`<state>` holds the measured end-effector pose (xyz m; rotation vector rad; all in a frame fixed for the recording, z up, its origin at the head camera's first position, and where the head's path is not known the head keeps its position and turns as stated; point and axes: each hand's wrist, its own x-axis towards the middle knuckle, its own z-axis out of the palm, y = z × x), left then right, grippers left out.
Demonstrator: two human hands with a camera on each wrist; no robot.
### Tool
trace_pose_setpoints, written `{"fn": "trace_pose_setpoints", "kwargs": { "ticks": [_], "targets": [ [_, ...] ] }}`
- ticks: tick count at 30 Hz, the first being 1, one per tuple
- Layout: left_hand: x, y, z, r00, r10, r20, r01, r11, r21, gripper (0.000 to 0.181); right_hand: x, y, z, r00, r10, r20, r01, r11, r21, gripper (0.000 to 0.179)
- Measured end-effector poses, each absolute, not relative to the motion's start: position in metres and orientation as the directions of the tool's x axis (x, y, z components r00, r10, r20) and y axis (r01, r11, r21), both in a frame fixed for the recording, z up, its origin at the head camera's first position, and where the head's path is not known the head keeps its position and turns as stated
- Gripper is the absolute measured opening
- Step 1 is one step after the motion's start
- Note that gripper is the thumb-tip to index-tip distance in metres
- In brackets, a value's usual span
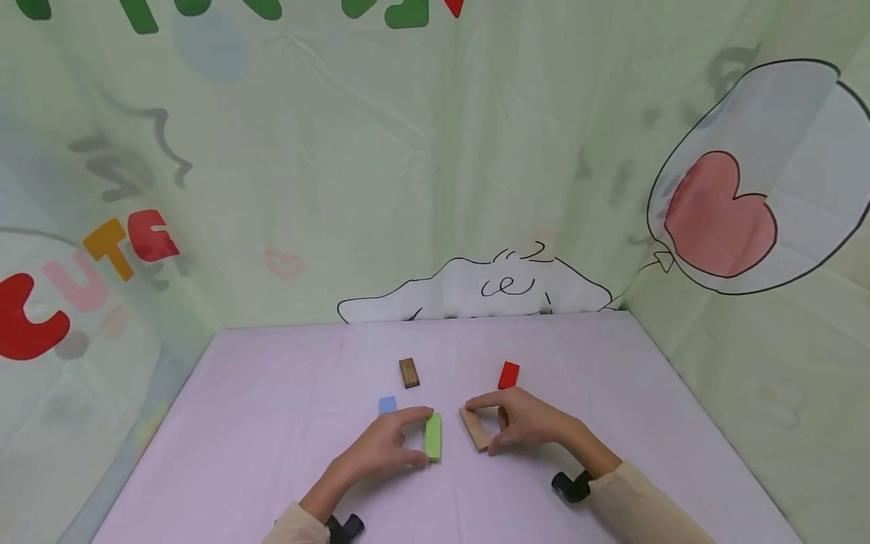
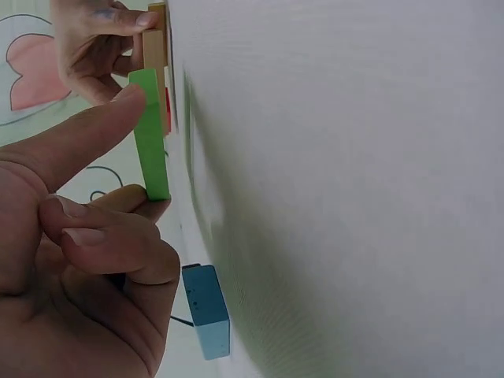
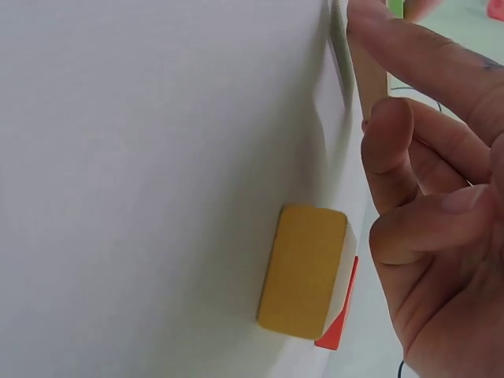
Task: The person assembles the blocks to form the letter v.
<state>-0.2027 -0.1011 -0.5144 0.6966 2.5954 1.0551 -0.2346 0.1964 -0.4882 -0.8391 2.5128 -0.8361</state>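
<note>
Lower centre: left hand (image 1: 384, 446) pinched green block (image 1: 434, 437), right hand (image 1: 532, 418) tan block (image 1: 474, 431), by ends; presumably light, rigid, best held there.

Near the middle of the table (image 1: 238, 453), 2 blocks lie apart: the left-held block (image 1: 434, 438) at the right edge of the left hand (image 1: 381, 446), the right-held block (image 1: 473, 429) at the left edge of the right hand (image 1: 530, 419). Just behind the left hand lies the part-covered block (image 1: 387, 405), with the rear-left block (image 1: 408, 372) farther back and slightly right; the rear-right block (image 1: 509, 374) lies just behind the right hand, and in the right wrist view the near block (image 3: 303, 272) lies before it. The wall sheet (image 1: 306, 189) rises behind the table.
</note>
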Motion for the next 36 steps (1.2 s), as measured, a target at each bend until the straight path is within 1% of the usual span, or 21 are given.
{"fn": "trace_pose_setpoints", "kwargs": {
  "ticks": [8,13,25,36],
  "targets": [
    [-0.204,-0.101,-0.516,-0.863,0.503,-0.041,0.325,0.616,0.717,0.075,-0.229,0.199,-0.491,-0.798,-0.593,-0.11,-0.408,0.665,-0.625,0.07],
    [-0.205,-0.099,-0.515,-0.869,0.494,-0.032,0.324,0.616,0.718,0.075,-0.224,0.199,-0.491,-0.808,-0.581,-0.098,-0.395,0.657,-0.642,0.071],
    [-0.203,-0.097,-0.512,-0.876,0.481,-0.036,0.31,0.619,0.721,0.077,-0.213,0.196,-0.489,-0.845,-0.53,-0.064,-0.386,0.69,-0.612,0.073],
    [-0.2,-0.093,-0.509,-0.88,0.474,-0.038,0.316,0.642,0.699,0.078,-0.207,0.191,-0.492,-0.887,-0.461,-0.041,-0.343,0.713,-0.611,0.071]
  ]
}}
